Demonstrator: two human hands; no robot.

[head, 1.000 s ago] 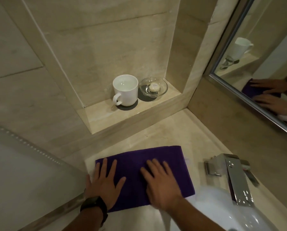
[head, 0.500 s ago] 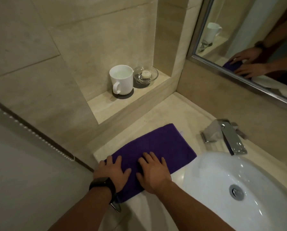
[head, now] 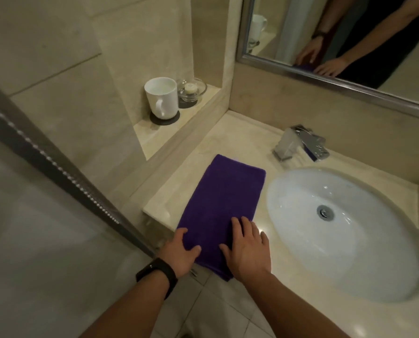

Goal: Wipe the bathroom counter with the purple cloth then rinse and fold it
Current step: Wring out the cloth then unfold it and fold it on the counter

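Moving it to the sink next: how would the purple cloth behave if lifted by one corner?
Probably floppy: the purple cloth lies flat and folded on the counter, so one lifted corner would likely let it sag and unfold. Its fuzzy pile suggests little sliding when pushed.

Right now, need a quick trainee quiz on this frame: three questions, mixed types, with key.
1. True or false: the folded purple cloth lies on the counter beside the sink basin, not in it.
2. Multiple choice: what stands on the dark coaster in the niche? A) white mug B) soap bottle C) vase
3. Short answer: which has a black watch at its wrist, the left hand or the right hand?
Key: 1 true; 2 A; 3 left hand.
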